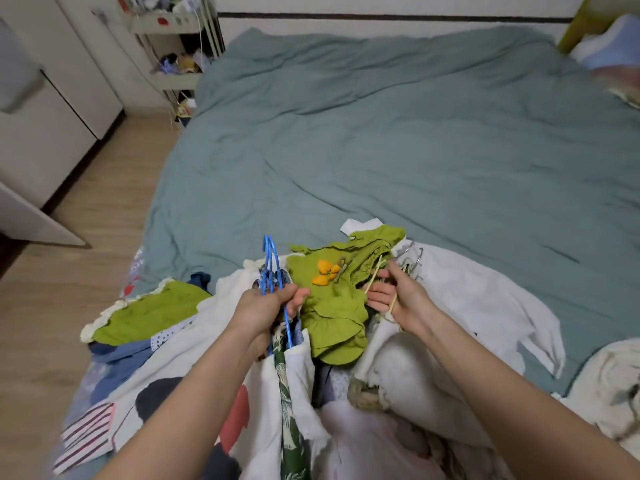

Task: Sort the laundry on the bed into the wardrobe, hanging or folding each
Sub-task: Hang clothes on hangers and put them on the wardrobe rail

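left grip (pixel 266 306) clamped on blue hangers (pixel 272 268) | right grip (pixel 398 292) pinching pale hanger (pixel 375 277) | green garment (pixel 332 306) between | bed (pixel 381 133)

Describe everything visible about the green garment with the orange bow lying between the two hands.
The green garment is small, olive-lime, of crinkled cotton-like fabric, with ruffled edges and gathered, elastic-looking seams. An orange bow sits on its front. It lies crumpled on the laundry pile at the near edge of the bed. The left hand, gripping blue hangers, touches its left edge; the right hand grips a thin pale hanger lying across its right side.
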Motion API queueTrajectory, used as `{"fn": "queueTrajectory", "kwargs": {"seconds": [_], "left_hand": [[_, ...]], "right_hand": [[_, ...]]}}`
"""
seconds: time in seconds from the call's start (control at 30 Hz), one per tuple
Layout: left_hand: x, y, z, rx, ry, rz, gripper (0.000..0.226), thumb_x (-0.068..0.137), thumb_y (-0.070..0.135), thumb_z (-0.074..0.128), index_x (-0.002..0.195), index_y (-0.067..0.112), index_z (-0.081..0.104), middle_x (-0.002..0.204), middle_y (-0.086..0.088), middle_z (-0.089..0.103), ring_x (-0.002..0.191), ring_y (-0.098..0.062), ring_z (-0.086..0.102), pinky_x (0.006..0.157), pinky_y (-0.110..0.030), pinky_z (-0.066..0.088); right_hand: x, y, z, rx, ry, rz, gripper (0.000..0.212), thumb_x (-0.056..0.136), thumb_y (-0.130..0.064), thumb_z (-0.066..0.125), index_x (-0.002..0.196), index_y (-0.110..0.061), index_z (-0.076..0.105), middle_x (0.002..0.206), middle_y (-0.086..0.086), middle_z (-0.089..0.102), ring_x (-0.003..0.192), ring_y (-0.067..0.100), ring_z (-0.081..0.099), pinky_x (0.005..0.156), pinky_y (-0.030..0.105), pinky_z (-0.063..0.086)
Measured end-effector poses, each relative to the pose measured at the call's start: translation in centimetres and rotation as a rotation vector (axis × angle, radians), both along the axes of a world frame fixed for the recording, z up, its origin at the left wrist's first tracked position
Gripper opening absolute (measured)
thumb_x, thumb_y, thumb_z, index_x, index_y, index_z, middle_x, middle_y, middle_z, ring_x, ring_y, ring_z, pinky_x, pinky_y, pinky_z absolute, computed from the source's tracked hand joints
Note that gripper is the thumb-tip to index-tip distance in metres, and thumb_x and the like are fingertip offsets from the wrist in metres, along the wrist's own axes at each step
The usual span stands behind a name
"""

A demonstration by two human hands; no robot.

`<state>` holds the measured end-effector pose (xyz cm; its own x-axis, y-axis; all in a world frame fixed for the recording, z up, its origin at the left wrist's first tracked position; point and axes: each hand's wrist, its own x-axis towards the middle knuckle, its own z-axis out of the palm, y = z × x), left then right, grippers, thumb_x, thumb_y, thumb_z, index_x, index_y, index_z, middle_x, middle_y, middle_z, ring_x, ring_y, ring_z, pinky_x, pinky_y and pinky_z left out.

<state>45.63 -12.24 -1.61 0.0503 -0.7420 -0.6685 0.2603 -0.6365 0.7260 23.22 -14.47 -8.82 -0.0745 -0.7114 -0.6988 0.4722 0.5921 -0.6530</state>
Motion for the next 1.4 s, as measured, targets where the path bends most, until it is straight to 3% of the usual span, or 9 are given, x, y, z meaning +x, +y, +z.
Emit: {"fn": "queueTrajectory", "kwargs": {"seconds": [0.13,0.37,0.5,0.6,0.77,1.03,1.17,1.3,1.4], "left_hand": [[2.1,0.7,4.2,-0.058,0.011,0.034,0.016,0.094,-0.003,0.052,0.08,-0.008,0.057,0.068,-0.015,0.071,0.039,-0.009,0.053,0.039,-0.017,0.043],[5.4,2.0,10.8,-0.119,0.051,0.065,0.004,0.095,-0.005,0.049,0.093,-0.008,0.051,0.06,-0.014,0.069,0.035,-0.008,0.053,0.036,-0.016,0.041],[6.9,2.4,14.3,-0.184,0.062,0.044,0.004,0.097,-0.005,0.047,0.092,-0.006,0.048,0.059,-0.012,0.069,0.033,-0.007,0.05,0.035,-0.015,0.04],[7.7,3.1,16.6,-0.209,0.073,0.043,0.012,0.097,-0.006,0.046,0.085,-0.003,0.047,0.057,-0.011,0.069,0.032,-0.007,0.052,0.034,-0.015,0.039],[8.6,4.2,20.2,-0.235,0.096,-0.029,0.013,0.097,-0.006,0.044,0.086,0.0,0.046,0.053,-0.011,0.067,0.035,-0.008,0.057,0.035,-0.013,0.043],[8.0,6.5,27.3,-0.349,0.141,-0.211,0.015,0.098,-0.006,0.041,0.086,-0.002,0.047,0.07,-0.018,0.069,0.037,-0.011,0.058,0.036,-0.015,0.044],[4.6,9.5,27.2,-0.267,0.297,-0.293,0.018,0.098,-0.007,0.041,0.082,-0.009,0.05,0.068,-0.021,0.067,0.044,-0.022,0.066,0.044,-0.025,0.054],[3.1,11.3,26.3,-0.292,0.289,-0.25,0.025,0.098,-0.002,0.045,0.074,-0.007,0.052,0.046,-0.012,0.06,0.033,-0.014,0.056,0.038,-0.019,0.046],[3.0,11.6,25.7,-0.248,0.332,-0.2,0.022,0.095,0.0,0.052,0.075,-0.007,0.056,0.047,-0.012,0.061,0.036,-0.016,0.06,0.04,-0.021,0.052]], "right_hand": [[2.2,0.5,5.1,-0.159,-0.022,-0.011,0.029,0.099,-0.04,0.045,0.122,-0.023,0.044,0.067,0.011,0.067,0.041,0.021,0.059,0.039,0.023,0.047],[5.1,1.9,14.4,-0.343,-0.028,-0.014,0.018,0.101,-0.007,0.04,0.109,-0.02,0.05,0.057,0.004,0.062,0.046,0.015,0.062,0.046,0.025,0.053],[5.8,2.8,19.1,-0.379,-0.041,-0.038,0.013,0.103,-0.009,0.036,0.093,-0.014,0.044,0.053,0.009,0.063,0.049,0.023,0.067,0.044,0.029,0.054],[6.1,4.5,21.9,-0.412,-0.037,-0.018,0.011,0.103,-0.012,0.036,0.098,-0.008,0.044,0.057,0.014,0.065,0.053,0.029,0.069,0.045,0.034,0.056],[7.0,8.1,25.8,-0.461,0.205,0.227,0.016,0.103,-0.014,0.04,0.088,-0.012,0.046,0.061,0.008,0.06,0.044,0.015,0.061,0.044,0.025,0.053],[6.7,12.4,34.4,-0.65,0.62,0.43,0.002,0.1,-0.014,0.046,0.101,-0.014,0.047,0.056,0.004,0.053,0.034,0.013,0.04,0.032,0.019,0.021],[9.2,15.1,35.9,-0.705,0.502,0.521,0.012,0.102,-0.013,0.042,0.09,-0.01,0.044,0.059,0.012,0.058,0.032,0.013,0.04,0.032,0.018,0.02],[10.8,17.0,36.3,-0.685,0.55,0.633,0.016,0.104,-0.014,0.037,0.09,-0.008,0.042,0.067,0.017,0.063,0.036,0.014,0.054,0.03,0.014,0.02],[10.4,17.6,36.1,-0.621,0.576,0.671,0.014,0.104,-0.014,0.036,0.093,-0.009,0.042,0.073,0.02,0.067,0.042,0.018,0.06,0.03,0.013,0.02]]}}
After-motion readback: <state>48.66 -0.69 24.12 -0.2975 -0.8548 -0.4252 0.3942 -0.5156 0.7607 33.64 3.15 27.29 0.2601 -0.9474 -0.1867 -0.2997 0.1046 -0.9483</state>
